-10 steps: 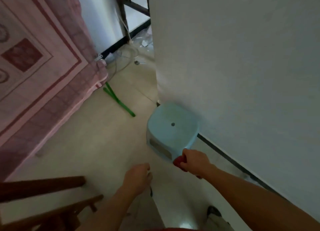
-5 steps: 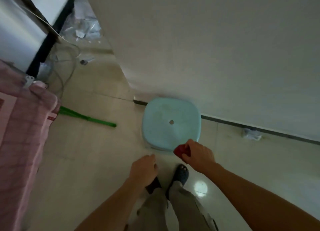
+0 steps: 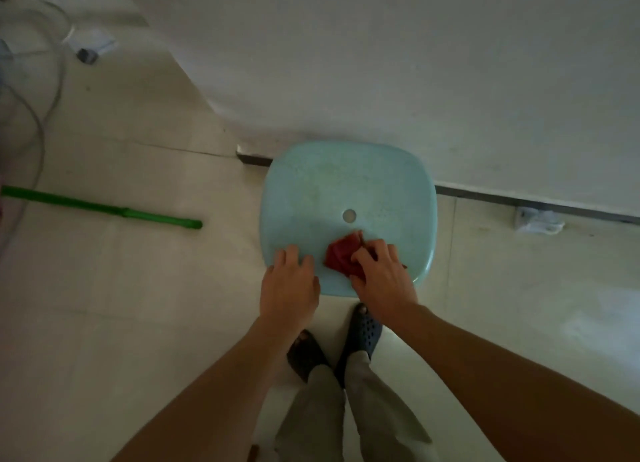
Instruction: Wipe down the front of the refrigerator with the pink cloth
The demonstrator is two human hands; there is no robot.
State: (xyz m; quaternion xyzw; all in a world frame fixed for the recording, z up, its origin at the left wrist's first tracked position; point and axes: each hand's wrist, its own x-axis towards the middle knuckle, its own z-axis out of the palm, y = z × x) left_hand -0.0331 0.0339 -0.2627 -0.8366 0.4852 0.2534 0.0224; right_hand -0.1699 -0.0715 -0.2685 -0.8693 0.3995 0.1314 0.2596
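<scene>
The pink cloth (image 3: 341,255) looks dark red in this dim light and lies bunched on the near part of a light blue plastic stool (image 3: 346,191). My right hand (image 3: 381,271) rests on the cloth with its fingers curled into it. My left hand (image 3: 289,281) lies flat on the stool's near left edge, fingers slightly apart, holding nothing. No refrigerator front shows in this view.
A white wall (image 3: 415,63) rises just behind the stool, with a dark skirting strip (image 3: 519,202) at its foot. A green stick (image 3: 104,209) lies on the tiled floor to the left. Cables (image 3: 34,115) trail far left. A crumpled white scrap (image 3: 536,219) sits at right.
The view has tilted down and closed in on the stool. Both hands have moved forward onto the stool's seat, and the cloth now lies on the seat under my right hand.
</scene>
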